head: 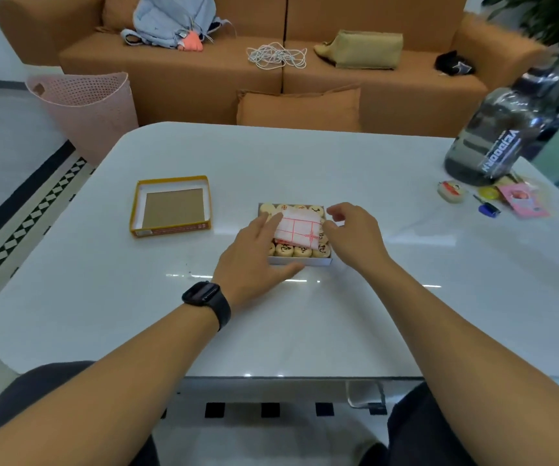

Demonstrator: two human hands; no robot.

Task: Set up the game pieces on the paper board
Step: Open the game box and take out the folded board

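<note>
A: Where's the board?

B: I see the folded white paper board with red grid lines lying on the round cream wooden pieces in the shallow white box, mid-table.

A: Hands?

B: Left hand flat, fingers straight on the paper's edge. Right hand curled loosely beside it, gripping nothing.

A: Handling?

B: Thin, limp, likely tears easily. I'd pinch a free corner and lift gently.
</note>
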